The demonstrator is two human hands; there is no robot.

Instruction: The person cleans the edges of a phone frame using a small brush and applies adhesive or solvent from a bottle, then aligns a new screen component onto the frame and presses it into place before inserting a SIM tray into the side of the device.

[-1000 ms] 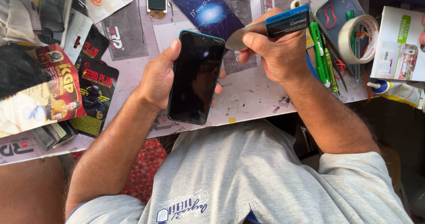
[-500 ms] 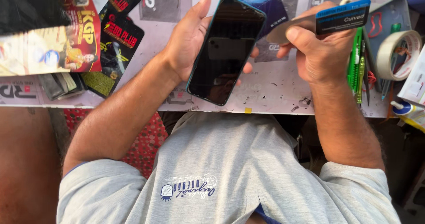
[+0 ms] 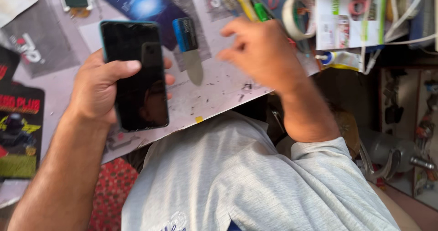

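A smartphone with a flat, glossy black screen and a thin teal edge is shown held upright in the left hand. The thumb is laid across the glass near its upper part, while the fingertips are seen curling round the far edge; the phone is thus clasped from behind and from both sides. Faint reflections are visible in the dark glass.

A scraper, with a blue ribbed plastic handle and a flat grey blade rounded at its tip, is seen lying on the work mat, just beside the phone's right edge and clear of both hands. The right hand is raised above the mat, blurred, with its fingers loosely curled; nothing is seen pinched in it. It is placed to the right of the scraper, near but not touching it.

The mat is pale, matt and marked with many small cuts and dark specks. At its far edge, behind the right hand, a roll of pale tape, a green marker and a yellow-handled tool are partly hidden by the knuckles. A white tube with a blue cap lies to the right. Printed dark packets are spread at the left. A grey knit shirt fills the foreground.
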